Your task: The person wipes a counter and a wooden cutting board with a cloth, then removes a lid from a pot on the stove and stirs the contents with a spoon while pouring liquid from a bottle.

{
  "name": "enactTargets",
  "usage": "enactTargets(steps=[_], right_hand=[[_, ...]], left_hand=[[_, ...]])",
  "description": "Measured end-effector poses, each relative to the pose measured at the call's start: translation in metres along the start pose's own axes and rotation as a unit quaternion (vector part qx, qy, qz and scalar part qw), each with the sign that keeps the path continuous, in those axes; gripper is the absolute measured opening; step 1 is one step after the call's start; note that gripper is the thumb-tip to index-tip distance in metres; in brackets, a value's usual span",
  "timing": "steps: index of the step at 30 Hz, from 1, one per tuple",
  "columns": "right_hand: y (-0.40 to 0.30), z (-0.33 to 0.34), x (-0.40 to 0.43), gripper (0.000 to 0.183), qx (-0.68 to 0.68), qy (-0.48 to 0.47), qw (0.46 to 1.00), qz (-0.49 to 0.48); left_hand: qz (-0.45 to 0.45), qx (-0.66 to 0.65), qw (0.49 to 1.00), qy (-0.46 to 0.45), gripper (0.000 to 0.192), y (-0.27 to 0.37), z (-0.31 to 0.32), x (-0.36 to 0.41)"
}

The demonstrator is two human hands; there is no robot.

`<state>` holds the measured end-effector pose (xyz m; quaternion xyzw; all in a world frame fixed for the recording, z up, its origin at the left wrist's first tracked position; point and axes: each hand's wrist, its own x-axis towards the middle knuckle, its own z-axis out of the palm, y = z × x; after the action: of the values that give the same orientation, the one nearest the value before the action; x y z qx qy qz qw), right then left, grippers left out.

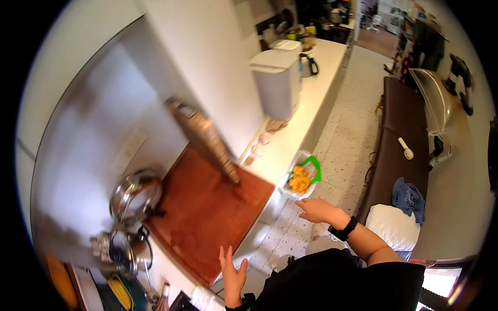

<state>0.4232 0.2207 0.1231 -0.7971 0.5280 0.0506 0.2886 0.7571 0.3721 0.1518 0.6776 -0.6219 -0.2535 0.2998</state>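
My left hand (pixel 233 274), fingers apart and holding nothing, hovers by the front edge of a reddish-brown board (pixel 210 217) on the counter. My right hand (pixel 321 212) is also bare, its fingers stretched towards a small white bin (pixel 286 186) at the counter's front. It does not visibly touch the bin. Orange scraps (pixel 299 180), possibly peels, lie in the bin, and a green plastic piece (pixel 316 169) sits at its rim. At the back of the board stands a tall brown object (pixel 210 136), too blurred to identify.
Left of the board are a shiny metal lid (pixel 136 196) and a metal pot (pixel 142 250). A grey container with a white lid (pixel 274 83) and a metal jug (pixel 307 66) stand farther along the counter. To my right runs a brown bench (pixel 404 116) holding a white cushion (pixel 393 227) and blue cloth (pixel 408 196).
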Motion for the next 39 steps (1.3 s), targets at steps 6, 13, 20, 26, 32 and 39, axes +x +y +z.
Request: enactTargets(steps=[6,13,20,26,32,39], right_hand=[[0.123,-0.072,-0.045,0.053,0.099,0.112,0.988,0.043],[0.241,-0.128,-0.057,0.05,0.213,0.289,0.933,0.007],[0.348,-0.203,-0.048,0.047,0.337,0.359,0.871,0.01],[0.447,-0.29,-0.002,0.046,0.371,0.374,0.85,0.029],[0.553,-0.372,0.046,0.047,0.309,0.338,0.886,0.069],[0.714,-0.428,0.105,0.049,0.297,0.256,0.918,0.064]], left_hand=[[0.076,0.013,0.995,-0.056,0.054,0.109,0.107,0.109],[0.11,-0.064,0.973,-0.191,0.047,0.219,0.261,0.213],[0.089,-0.156,0.922,-0.343,0.046,0.282,0.377,0.317],[0.03,-0.246,0.881,-0.404,0.04,0.364,0.459,0.417],[0.013,-0.252,0.884,-0.393,0.038,0.407,0.521,0.517],[-0.108,-0.206,0.899,-0.371,0.036,0.454,0.592,0.594]])
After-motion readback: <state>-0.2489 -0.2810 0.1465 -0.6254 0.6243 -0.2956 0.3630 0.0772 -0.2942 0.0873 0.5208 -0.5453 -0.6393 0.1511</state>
